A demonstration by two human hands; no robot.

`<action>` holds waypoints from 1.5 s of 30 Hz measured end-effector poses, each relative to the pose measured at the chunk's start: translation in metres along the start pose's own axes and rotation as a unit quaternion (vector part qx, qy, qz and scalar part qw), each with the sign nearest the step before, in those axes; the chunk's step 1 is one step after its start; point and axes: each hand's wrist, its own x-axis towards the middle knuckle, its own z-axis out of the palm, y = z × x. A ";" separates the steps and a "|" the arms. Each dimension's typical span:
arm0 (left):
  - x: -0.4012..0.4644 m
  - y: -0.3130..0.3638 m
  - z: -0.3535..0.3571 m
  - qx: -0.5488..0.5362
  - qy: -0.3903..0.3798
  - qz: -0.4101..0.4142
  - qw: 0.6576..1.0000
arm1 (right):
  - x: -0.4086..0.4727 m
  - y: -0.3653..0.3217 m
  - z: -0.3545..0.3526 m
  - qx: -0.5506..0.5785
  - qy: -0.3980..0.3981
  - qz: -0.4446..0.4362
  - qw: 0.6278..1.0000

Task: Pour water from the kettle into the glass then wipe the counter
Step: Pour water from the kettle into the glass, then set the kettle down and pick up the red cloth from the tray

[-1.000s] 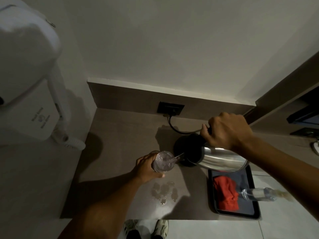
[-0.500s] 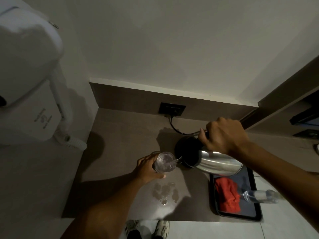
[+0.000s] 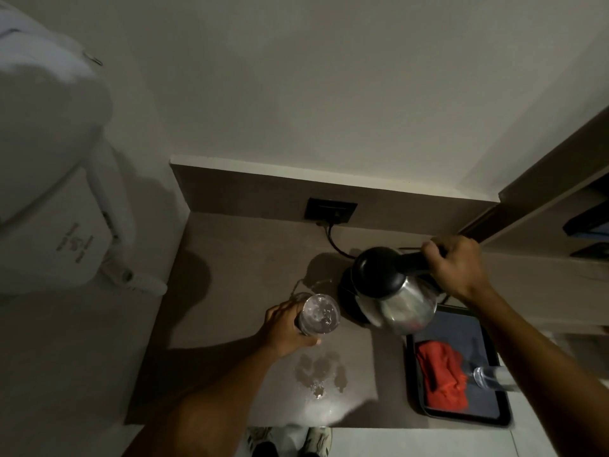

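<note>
Since the earlier frame the kettle has swung back from its steep pour to nearly upright, away from the glass. Dim light covers a pale wall above the brown bench, where a puddle spreads near the front edge. A dark tray holds a red cloth. Right hand clamps the kettle's handle; left hand wraps the glass on the bench.

bottle half behind forearm
</note>
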 end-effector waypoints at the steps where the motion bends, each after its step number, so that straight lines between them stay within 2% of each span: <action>1: 0.000 -0.001 0.000 0.000 0.001 0.008 1.000 | -0.004 0.006 0.004 0.031 0.007 0.011 0.999; 7: 0.002 -0.001 0.002 -0.006 0.013 0.016 1.000 | -0.010 0.036 0.024 0.168 0.077 0.083 0.979; 13: 0.002 -0.002 0.004 -0.001 0.029 0.021 0.999 | -0.007 0.071 0.045 0.272 0.162 0.162 0.935; 20: 0.003 0.001 0.004 -0.003 0.020 0.012 1.000 | -0.014 0.093 0.066 0.330 0.164 0.261 0.892; 27: 0.001 0.005 0.001 -0.011 0.030 0.010 0.999 | -0.019 0.094 0.061 0.311 0.121 0.180 0.925; 32: 0.000 0.009 0.000 -0.010 0.020 -0.005 1.000 | -0.020 0.104 0.066 0.313 0.140 0.204 0.917; 41: -0.001 0.015 -0.001 -0.009 0.028 -0.005 1.000 | -0.028 0.110 0.064 0.255 0.104 0.189 0.943; 45: -0.002 0.018 -0.002 -0.006 0.023 -0.011 1.000 | -0.045 0.098 0.062 0.232 0.134 0.226 0.936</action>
